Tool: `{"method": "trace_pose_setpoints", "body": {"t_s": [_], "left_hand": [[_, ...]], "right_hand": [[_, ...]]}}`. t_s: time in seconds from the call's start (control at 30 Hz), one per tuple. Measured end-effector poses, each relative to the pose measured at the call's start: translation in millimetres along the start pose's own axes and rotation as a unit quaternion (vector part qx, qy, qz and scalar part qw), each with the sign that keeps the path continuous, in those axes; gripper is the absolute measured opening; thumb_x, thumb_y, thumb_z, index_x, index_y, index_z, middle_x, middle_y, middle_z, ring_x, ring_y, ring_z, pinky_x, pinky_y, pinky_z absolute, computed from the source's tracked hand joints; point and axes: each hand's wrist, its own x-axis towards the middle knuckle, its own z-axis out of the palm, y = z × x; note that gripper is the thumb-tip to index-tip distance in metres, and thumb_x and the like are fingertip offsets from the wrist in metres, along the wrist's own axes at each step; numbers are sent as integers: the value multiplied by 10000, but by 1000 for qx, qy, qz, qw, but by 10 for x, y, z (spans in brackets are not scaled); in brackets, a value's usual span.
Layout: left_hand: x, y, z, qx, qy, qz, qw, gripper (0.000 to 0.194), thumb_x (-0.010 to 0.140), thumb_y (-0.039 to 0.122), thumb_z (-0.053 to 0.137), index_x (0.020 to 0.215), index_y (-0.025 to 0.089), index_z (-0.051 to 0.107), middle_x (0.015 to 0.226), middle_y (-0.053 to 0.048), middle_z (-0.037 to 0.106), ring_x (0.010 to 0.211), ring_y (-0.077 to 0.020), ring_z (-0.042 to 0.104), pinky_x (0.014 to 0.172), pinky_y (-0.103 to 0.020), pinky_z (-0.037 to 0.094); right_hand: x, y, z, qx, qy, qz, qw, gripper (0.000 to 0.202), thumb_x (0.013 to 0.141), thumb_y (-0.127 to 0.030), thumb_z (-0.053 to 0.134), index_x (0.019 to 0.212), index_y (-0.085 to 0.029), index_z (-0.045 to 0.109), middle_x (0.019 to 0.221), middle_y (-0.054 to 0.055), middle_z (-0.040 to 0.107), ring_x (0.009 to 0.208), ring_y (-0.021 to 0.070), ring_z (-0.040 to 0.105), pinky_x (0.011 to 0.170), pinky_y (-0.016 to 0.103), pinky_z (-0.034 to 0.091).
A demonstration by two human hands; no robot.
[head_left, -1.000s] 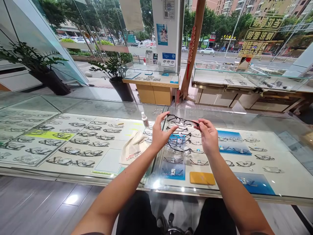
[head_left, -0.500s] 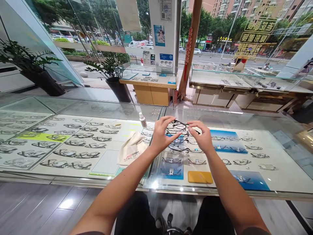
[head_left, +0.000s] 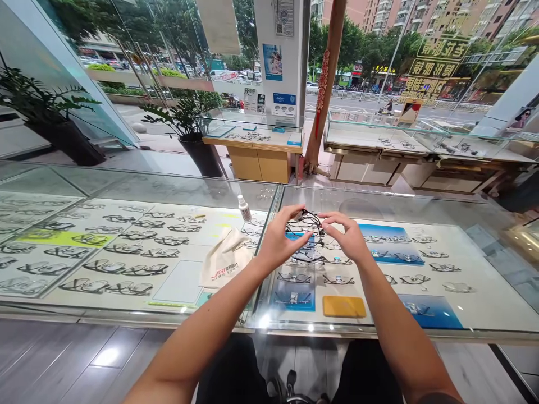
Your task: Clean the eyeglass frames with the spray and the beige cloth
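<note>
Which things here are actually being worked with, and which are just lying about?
In hand:
- black-framed glasses, held between left hand and right hand

Lying about:
- white cloth
- small spray bottle
- yellow pad
- rows of display glasses under the glass counter

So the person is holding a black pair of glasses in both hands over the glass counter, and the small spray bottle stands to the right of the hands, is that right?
Not quite. The head view shows the small spray bottle standing to the left of the hands, near the white cloth. The rest holds: the left hand and right hand both hold the black glasses over the glass counter.
</note>
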Motion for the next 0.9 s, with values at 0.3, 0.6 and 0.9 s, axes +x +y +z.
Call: {"method": "trace_pose_setpoints", "body": {"t_s": [0.3,0.6,0.9], "left_hand": [[-10,-34,16,-80,-26,-69,994,632,870,298,837,1454,246,601,1415,-130,695,1267,-266,722,1104,-451,623],[-54,52,48,84,77,-2,993,736,878,432,849,1507,216,533,1409,-170,657,1309,-315,642,1117,-509,537],[-159,290,241,-74,22,-151,986,281,994,470,719,1026,217,836,616,41,514,579,-126,484,596,-285,383]], "right_hand": [[31,19,6,112,-73,100,986,321,866,-575,808,918,-261,852,1068,71,858,1090,292,771,1050,479,567],[22,35,76,136,55,104,984,313,794,-550,859,862,-245,850,980,76,864,1007,277,782,1008,464,596],[-84,-67,237,110,102,47,988,236,886,-486,797,918,-260,857,1067,69,858,1094,296,775,1069,484,583]]}}
